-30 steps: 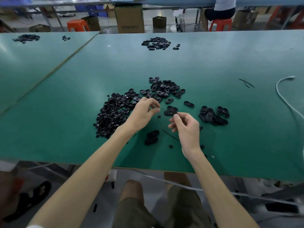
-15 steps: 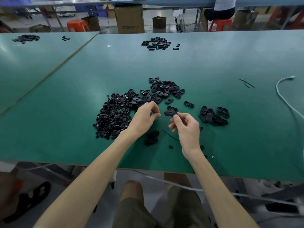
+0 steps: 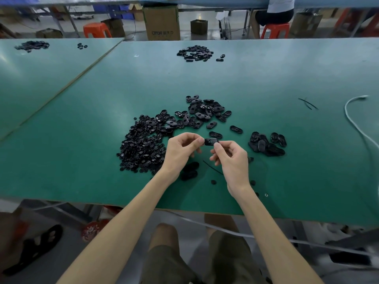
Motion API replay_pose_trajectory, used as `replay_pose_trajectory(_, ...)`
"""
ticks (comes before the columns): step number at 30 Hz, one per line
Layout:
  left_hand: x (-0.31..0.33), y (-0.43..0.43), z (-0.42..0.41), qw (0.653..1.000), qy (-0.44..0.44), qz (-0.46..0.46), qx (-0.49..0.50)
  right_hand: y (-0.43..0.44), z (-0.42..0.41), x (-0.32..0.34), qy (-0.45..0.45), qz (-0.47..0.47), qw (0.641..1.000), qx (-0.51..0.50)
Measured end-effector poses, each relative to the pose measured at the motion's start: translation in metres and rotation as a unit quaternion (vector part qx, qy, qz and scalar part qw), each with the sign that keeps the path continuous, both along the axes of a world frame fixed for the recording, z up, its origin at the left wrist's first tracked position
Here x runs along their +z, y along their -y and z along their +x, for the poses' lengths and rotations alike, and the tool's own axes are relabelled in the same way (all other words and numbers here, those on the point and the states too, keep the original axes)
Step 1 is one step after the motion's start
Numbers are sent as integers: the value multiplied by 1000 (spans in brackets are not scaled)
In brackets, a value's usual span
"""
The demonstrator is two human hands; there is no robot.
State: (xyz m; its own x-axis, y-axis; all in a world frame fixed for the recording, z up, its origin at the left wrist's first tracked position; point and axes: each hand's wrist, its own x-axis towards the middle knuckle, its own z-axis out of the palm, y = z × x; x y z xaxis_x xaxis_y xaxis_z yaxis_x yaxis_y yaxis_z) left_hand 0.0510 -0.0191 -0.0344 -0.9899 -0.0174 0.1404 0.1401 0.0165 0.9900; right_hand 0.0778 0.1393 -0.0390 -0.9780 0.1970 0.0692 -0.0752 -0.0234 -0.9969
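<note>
Black plastic on a matt green counter [image 3: 266, 78]

The oval piece [image 3: 211, 141] looks like smooth, slightly glossy plastic; the heap of small parts [image 3: 141, 146] left of it glints likewise.

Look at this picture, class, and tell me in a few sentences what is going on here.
A person sits at a green table and holds one black oval piece just above it. The right hand pinches one end, and the left hand pinches the other. A pile of tiny black parts lies to the left, loose oval pieces lie behind the hands, and a smaller heap sits to the right.
</note>
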Motion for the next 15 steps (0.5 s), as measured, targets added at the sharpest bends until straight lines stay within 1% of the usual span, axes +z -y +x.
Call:
replay_pose_trajectory(8, -3, 0, 1, 1000, -5, -5, 27, 0, -1, -1, 2, 10, 1000, 2)
replay_pose_trajectory(12, -4, 1, 1, 1000, -1, -5, 17, 0, -1, -2, 1, 14, 1000, 4)
replay_pose_trajectory(15, -2, -1, 2, 1000, -15, -14, 1, -1, -1, -2, 1, 13, 1000, 3)
